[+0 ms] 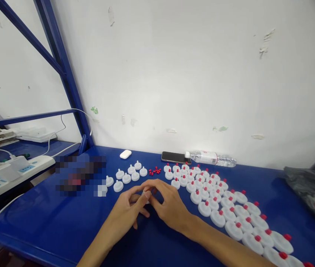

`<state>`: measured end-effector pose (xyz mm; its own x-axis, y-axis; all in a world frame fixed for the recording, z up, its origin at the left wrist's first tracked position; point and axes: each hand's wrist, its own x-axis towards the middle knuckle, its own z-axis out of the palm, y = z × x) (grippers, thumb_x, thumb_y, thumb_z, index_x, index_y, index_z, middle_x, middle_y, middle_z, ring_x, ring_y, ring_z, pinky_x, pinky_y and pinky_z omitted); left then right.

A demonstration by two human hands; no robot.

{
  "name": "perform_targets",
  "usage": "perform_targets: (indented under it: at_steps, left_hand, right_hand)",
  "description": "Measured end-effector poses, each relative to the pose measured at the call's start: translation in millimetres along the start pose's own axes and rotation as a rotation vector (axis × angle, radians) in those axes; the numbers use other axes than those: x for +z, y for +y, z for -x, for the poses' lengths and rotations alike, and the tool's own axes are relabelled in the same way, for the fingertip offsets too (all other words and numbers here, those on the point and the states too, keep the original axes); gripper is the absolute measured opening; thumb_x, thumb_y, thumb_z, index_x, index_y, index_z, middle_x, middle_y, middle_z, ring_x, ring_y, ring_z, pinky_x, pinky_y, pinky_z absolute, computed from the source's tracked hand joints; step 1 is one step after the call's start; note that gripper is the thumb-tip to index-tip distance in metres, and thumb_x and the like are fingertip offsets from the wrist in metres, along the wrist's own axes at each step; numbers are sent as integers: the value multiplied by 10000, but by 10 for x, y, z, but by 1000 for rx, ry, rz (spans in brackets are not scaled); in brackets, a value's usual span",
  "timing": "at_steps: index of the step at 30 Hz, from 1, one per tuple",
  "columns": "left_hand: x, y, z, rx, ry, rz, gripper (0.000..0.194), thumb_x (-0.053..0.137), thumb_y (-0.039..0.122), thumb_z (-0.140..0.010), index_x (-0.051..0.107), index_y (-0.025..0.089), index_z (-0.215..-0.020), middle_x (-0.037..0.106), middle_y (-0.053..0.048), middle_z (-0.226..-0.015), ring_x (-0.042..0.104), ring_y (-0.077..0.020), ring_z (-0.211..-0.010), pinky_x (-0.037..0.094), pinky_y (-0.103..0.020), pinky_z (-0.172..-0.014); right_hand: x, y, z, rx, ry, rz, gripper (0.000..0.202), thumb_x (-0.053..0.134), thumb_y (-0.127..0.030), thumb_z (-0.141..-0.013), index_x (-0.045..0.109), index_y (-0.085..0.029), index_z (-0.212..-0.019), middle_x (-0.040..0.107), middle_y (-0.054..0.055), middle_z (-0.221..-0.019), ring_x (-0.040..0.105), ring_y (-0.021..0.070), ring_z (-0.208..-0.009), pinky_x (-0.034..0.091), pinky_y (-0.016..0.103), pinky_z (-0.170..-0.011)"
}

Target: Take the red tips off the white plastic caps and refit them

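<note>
Between the bare white caps (118,185) and the red-tipped ones (204,209) on the blue desk (90,222), my left (135,204) and right fingers (164,202) pinch one white cap (146,197) — held by both, presumably for steadiness.

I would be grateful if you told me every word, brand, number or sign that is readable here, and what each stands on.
None can be read.
Label on the clear bottle: print too small and blurred.
Dark plastic bag: red marking, too blurred.
Pixelated patch: any text is obscured.
</note>
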<state>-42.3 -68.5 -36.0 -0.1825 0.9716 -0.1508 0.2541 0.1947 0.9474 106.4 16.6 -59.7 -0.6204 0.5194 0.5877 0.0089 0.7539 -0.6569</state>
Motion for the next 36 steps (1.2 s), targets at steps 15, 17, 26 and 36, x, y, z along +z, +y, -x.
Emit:
perform_targets:
  at_steps: [15, 17, 26, 36]
  left_hand:
    - [-240, -70, 44, -16, 698, -1171, 396, 316, 309, -1019, 582, 153, -1267, 605, -118, -1211, 712, -263, -773, 465, -330, -580]
    - [-213, -91, 29, -19, 663, -1177, 369, 319, 291, -1017, 611, 159, -1201, 621, -114, -1201, 718, -272, -795, 476, -337, -596]
    - [-195, -135, 8, 43, 604, -1108, 285, 378, 370, -1010, 553, 204, -1162, 593, -103, -1207, 693, -294, -880, 448, -332, -594]
    - [-235, -155, -30, 53, 534, -992, 144, 393, 291, -987, 513, 236, -1047, 689, -50, -1142, 695, -270, -910, 426, -332, -659]
  right_hand:
    - [44, -57, -2, -122, -216, 311, 502, 467, -118, -949, 491, -209, -1442, 561, 94, -1435, 489, 211, -1360, 412, 406, -1164]
    - [63, -39, 1, -30, -253, 337, 489, 472, -179, -975, 473, -173, -1464, 526, 122, -1480, 464, 234, -1395, 416, 423, -1168]
    - [134, 113, 25, 190, -107, 551, 507, 403, -324, -1029, 482, -106, -1479, 404, 186, -1571, 331, 331, -1481, 369, 545, -1180]
    - [153, 168, 15, 252, -91, 605, 521, 400, -335, -1024, 474, -97, -1482, 444, 205, -1530, 356, 365, -1459, 374, 561, -1169]
